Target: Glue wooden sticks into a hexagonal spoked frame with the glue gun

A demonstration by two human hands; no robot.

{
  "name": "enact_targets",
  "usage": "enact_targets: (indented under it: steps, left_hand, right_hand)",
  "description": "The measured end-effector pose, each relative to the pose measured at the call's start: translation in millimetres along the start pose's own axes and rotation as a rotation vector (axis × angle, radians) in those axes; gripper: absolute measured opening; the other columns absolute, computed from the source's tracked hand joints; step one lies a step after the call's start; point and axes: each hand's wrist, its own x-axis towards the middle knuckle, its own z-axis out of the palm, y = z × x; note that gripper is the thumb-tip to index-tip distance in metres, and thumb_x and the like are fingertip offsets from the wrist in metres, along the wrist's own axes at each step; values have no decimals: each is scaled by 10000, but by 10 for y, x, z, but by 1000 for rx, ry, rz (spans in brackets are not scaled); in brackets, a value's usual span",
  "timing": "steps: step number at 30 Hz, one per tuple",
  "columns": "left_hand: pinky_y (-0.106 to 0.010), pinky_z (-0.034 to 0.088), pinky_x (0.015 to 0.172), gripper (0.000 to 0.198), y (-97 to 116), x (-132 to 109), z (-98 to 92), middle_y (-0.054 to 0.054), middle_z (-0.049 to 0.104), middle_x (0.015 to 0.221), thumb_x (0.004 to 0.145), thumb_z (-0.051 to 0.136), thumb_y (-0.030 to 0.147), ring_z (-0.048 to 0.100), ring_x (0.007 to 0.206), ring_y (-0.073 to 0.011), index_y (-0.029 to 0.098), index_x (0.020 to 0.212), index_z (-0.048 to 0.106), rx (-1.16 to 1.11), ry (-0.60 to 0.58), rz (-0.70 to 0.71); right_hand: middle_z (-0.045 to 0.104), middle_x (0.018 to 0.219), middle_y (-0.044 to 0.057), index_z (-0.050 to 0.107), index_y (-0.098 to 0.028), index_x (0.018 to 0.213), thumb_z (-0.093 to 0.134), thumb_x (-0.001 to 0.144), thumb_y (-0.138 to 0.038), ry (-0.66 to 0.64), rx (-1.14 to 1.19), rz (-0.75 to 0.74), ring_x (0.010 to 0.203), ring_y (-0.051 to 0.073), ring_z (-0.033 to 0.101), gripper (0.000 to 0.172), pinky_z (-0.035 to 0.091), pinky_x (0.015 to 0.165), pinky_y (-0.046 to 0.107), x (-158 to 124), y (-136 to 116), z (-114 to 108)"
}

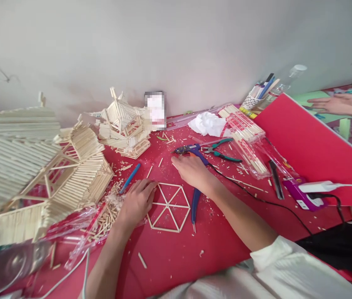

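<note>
A flat hexagon frame of thin wooden sticks point(170, 206), with spokes to its centre, lies on the red table point(176, 253). My left hand point(136, 202) rests palm down at its left corner, with bent fingers pressing on the sticks. My right hand point(192, 171) lies just beyond the frame, closed over a blue glue gun point(195, 202). The gun's nozzle points left and its handle sticks out toward me beside the hexagon. A black cord runs off from it to the right.
Stick-built model roofs point(79, 166) and a small pagoda point(126, 124) crowd the left. Also here: a blue pen point(130, 178), green pliers point(222, 150), bagged stick bundles point(244, 131), white tissue point(208, 123), a purple power strip point(303, 195), a red board point(316, 145). Another person's hand point(338, 104) hovers far right.
</note>
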Motion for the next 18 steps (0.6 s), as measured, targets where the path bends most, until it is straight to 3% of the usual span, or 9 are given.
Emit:
enact_targets:
  steps: [6,12,18]
  left_hand:
    - [-378,571,890,258,-12,-2,-4,-88,711,1128,1038,495,153,671,996,-238,195,1238,652,-12,-11,7]
    - [-361,568,879,240,-19,-7,10,-82,714,1129,1055,485,174,674,979,-227,203,1222,655,1,5,9]
    - [-373,574,894,248,-32,-17,25,-87,712,1140,1049,493,164,679,1003,-230,204,1227,661,-14,-5,0]
  right_hand:
    - [776,1048,119,487,-263,1554,410,1027,-85,-122,28,-203,935,272,752,562,477,752,320,-194,45,-74]
    - [789,1072,114,377,-295,1642,413,1026,-85,-154,40,-175,938,255,753,652,458,751,298,-271,26,-7]
    - [795,1067,119,464,-290,1597,408,1018,-79,-153,33,-170,905,256,758,619,454,724,299,-266,19,-49]
